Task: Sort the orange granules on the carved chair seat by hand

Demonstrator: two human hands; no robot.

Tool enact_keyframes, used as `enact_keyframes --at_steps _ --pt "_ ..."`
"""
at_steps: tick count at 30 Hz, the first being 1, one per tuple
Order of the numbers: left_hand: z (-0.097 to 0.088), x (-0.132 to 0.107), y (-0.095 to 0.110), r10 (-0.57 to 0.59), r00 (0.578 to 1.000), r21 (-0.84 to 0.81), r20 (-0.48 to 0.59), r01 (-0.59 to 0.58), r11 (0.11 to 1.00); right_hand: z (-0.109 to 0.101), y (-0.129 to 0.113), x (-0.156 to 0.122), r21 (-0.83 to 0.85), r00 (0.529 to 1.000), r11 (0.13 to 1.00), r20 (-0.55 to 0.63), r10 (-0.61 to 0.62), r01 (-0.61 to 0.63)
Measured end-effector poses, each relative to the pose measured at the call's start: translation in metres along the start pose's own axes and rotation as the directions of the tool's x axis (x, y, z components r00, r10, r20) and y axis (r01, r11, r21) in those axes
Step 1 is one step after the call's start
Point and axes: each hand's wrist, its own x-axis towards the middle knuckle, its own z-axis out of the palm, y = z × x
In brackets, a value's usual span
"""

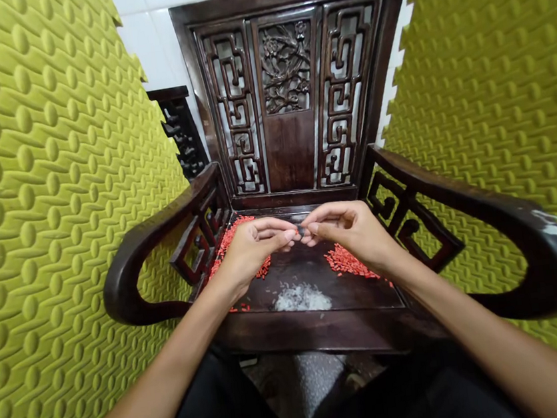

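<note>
My left hand and my right hand meet fingertip to fingertip above the seat of a dark carved wooden chair. Both hands pinch one tiny dark item between thumbs and forefingers; it is too small to name. Under my left hand lies a spread of small red pieces. A second heap of red pieces lies below my right hand. A little pile of whitish bits sits near the seat's front edge.
Yellow-green foam panels with a raised pattern stand on both sides of the chair. The curved armrests flank the seat. A white tiled wall shows behind. My dark-clothed legs fill the bottom of the view.
</note>
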Motion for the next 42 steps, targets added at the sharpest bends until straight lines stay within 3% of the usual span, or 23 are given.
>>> enact_keyframes --at_steps 17,33,42 --pt "0.012 -0.006 0.003 -0.007 1.000 -0.138 -0.024 0.004 0.990 0.012 -0.005 -0.010 -0.179 0.979 0.965 -0.041 -0.202 0.191" --pt "0.016 -0.008 0.002 -0.030 0.999 -0.170 -0.030 0.025 0.985 0.014 -0.004 -0.015 -0.454 0.918 0.818 0.001 -0.396 0.353" --pt "0.016 -0.008 0.004 -0.047 0.998 -0.254 -0.048 0.033 0.967 0.012 0.004 -0.011 -0.386 0.928 0.860 -0.025 -0.372 0.334"
